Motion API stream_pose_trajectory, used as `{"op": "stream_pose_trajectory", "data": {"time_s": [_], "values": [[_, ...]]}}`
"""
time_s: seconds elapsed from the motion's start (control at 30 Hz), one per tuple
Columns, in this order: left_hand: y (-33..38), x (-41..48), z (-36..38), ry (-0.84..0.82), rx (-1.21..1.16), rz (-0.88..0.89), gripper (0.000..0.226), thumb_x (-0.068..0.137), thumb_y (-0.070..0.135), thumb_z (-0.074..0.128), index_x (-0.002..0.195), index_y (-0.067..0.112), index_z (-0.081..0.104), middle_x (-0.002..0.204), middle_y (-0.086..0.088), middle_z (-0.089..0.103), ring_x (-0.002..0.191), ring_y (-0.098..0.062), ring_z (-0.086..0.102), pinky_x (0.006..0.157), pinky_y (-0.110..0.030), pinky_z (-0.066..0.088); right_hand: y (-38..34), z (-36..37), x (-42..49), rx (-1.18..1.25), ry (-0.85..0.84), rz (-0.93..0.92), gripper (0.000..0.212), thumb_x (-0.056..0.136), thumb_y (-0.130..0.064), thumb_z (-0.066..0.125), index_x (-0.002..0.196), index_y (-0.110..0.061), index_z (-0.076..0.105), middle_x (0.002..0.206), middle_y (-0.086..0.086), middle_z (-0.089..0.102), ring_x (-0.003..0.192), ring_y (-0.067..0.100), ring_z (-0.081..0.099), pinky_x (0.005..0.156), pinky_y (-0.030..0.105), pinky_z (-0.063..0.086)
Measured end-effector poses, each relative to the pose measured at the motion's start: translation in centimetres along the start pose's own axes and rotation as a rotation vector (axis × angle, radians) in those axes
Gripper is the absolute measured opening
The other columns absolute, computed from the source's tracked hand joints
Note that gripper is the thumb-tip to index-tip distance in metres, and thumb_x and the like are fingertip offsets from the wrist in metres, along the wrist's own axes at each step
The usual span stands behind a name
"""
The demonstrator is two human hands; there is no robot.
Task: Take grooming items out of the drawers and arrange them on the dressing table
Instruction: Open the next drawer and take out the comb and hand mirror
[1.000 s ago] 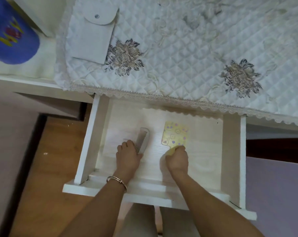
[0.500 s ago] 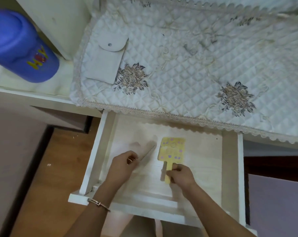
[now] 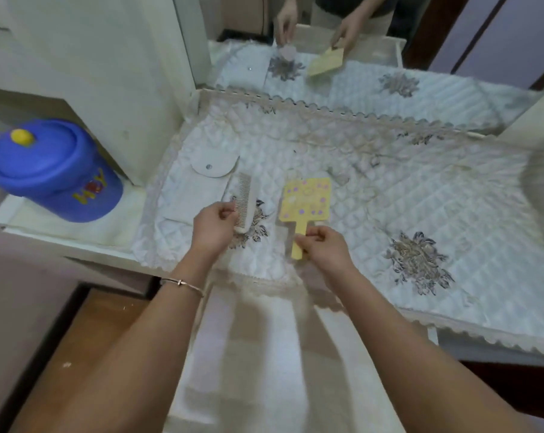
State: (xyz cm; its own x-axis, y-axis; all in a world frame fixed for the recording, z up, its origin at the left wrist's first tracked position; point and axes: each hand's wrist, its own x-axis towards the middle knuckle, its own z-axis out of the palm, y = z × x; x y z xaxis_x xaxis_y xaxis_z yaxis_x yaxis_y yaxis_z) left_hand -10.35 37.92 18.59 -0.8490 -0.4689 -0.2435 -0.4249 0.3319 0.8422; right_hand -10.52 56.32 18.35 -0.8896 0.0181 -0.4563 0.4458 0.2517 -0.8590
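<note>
You are in the putting-down step. Both things are out of the drawer (image 3: 264,354) and over the dressing table.

Your left hand (image 3: 213,226) pinches the low end of the white comb (image 3: 244,203). The comb points up toward 12 o'clock, with its teeth on the left side. It sits over the gray flower on the quilted cloth (image 3: 389,198), just beside the white pouch (image 3: 199,189) at its 10 o'clock.

Your right hand (image 3: 323,248) pinches the handle of the yellow paddle (image 3: 306,200), which may be a small hand mirror. Its wide dotted part points to 12 o'clock. It is at 3 o'clock from the comb, near it but not touching.

I cannot tell if the two things already lie on the cloth or hang just over it.

Next, I think you should lay each one flat, side by side, and then let your fingers go loose. Keep a gap between them so they look neat. The cloth is soft and bumpy, so set them down gently.

The drawer is open at 6 o'clock, and it is too blurry to see what is inside. You may need to look there for more. The blue tub (image 3: 52,173) sits far off at 9 o'clock.
</note>
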Motion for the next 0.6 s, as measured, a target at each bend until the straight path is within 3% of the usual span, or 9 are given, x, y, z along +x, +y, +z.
{"op": "stream_pose_trajectory", "data": {"time_s": [0.1,0.17,0.23,0.27,0.33,0.43,0.5,0.6], "values": [[0.5,2.5,1.8,0.007,0.051,-0.039,0.026,0.087,0.008,0.056,0.112,0.005,0.063,0.104,-0.012,0.065,0.089,-0.02,0.059,0.075,-0.02,0.044,-0.5,1.5,4.0,-0.058,0.092,0.013,0.023,0.079,-0.016,0.068,0.062,-0.023,0.054,0.079,0.005,0.061,0.088,0.025,0.062,0.09,0.042,0.049],[0.0,3.1,2.3,-0.018,0.174,0.02,0.031,0.085,0.005,0.055,0.115,0.004,0.061,0.112,-0.015,0.066,0.103,-0.024,0.06,0.087,-0.021,0.042,-0.3,1.9,4.7,-0.13,0.112,0.019,0.005,0.08,-0.018,0.067,0.082,-0.014,0.064,0.092,0.009,0.064,0.096,0.026,0.061,0.092,0.039,0.047],[-0.5,3.1,2.4,-0.043,0.302,0.1,0.034,0.085,0.0,0.052,0.118,0.003,0.06,0.119,-0.015,0.063,0.111,-0.026,0.057,0.09,-0.018,0.035,0.2,2.0,4.5,-0.237,0.126,0.005,0.035,0.08,-0.016,0.065,0.113,-0.004,0.059,0.11,0.013,0.064,0.106,0.028,0.058,0.093,0.033,0.044],[-0.8,3.1,2.3,-0.041,0.354,0.139,0.035,0.085,-0.001,0.05,0.118,0.003,0.06,0.121,-0.016,0.062,0.112,-0.027,0.055,0.09,-0.019,0.033,0.4,1.9,4.1,-0.28,0.138,-0.033,0.041,0.08,-0.014,0.064,0.118,-0.003,0.054,0.114,0.014,0.063,0.108,0.027,0.057,0.089,0.026,0.042],[-1.5,2.5,2.0,-0.014,0.403,0.228,0.035,0.085,-0.003,0.049,0.117,0.002,0.06,0.12,-0.019,0.06,0.114,-0.031,0.052,0.094,-0.024,0.033,0.9,1.8,2.9,-0.345,0.154,-0.127,0.043,0.079,-0.009,0.062,0.121,-0.003,0.051,0.117,0.014,0.059,0.107,0.025,0.055,0.08,0.02,0.035],[-3.1,-0.8,1.6,0.036,0.369,0.376,0.027,0.084,-0.001,0.051,0.108,0.001,0.064,0.115,-0.018,0.061,0.109,-0.032,0.052,0.096,-0.029,0.036,2.0,1.1,0.5,-0.357,0.173,-0.241,0.043,0.081,-0.01,0.061,0.123,-0.007,0.051,0.12,0.009,0.053,0.093,0.018,0.055,0.081,0.015,0.036],[-4.6,-4.9,0.9,-0.001,0.36,0.49,0.026,0.084,0.009,0.049,0.102,0.004,0.067,0.109,-0.012,0.065,0.104,-0.022,0.054,0.091,-0.02,0.036,3.2,-0.1,-2.0,-0.336,0.169,-0.304,0.035,0.084,-0.01,0.059,0.118,-0.01,0.055,0.109,0.0,0.053,0.07,0.005,0.052,0.069,0.01,0.038],[-8.5,-11.4,-0.5,-0.209,0.361,0.484,0.03,0.084,0.023,0.044,0.097,0.01,0.069,0.094,0.002,0.068,0.089,-0.01,0.059,0.081,-0.005,0.034,7.0,-2.7,-6.7,-0.445,0.082,-0.342,0.022,0.083,-0.021,0.059,0.104,-0.015,0.063,0.087,-0.002,0.059,0.067,-0.001,0.053,0.066,0.016,0.04]]}}
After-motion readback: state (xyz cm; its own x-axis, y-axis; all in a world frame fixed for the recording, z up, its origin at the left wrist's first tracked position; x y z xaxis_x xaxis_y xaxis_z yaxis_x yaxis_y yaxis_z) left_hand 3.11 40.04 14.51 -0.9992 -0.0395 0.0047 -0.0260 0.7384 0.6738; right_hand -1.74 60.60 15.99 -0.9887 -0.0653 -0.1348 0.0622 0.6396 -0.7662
